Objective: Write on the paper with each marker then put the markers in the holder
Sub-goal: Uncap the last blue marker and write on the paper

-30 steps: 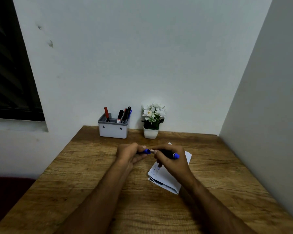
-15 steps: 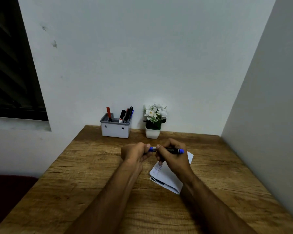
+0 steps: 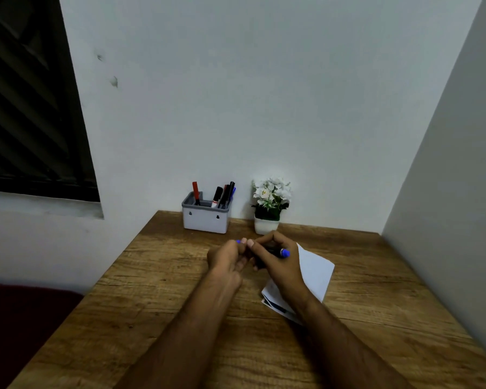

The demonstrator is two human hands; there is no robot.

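I have the blue marker (image 3: 275, 251) held level above the desk (image 3: 152, 290), just over the near edge of the paper (image 3: 314, 270). Its dark barrel runs through my right hand (image 3: 275, 262), whose fingers (image 3: 260, 242) are curled tight around it, and the blue butt end pokes out to the right. My left hand (image 3: 226, 258) meets it at the other end, fingers bunched and pinching a small blue piece (image 3: 238, 241), which I take to be the cap, though only a sliver of blue shows between the fingertips. Whether the cap is seated on the tip or just off it I cannot tell, as the knuckles hide the joint.

The paper lies flat under my right wrist, a folded white sheet with some dark print at its near corner; any marks on its top face are covered by my hand or too faint to read.

At the back edge of the desk the grey holder (image 3: 205, 219) stands against the wall with several markers (image 3: 224, 195) already upright in it, red and black among them. Just to its right sits a small pot of white flowers (image 3: 270, 203).

My reading is that most of the job is behind me: the holder is well stocked and this blue one looks like the last loose marker. It remains to be capped, if it is not already, and carried over to the holder
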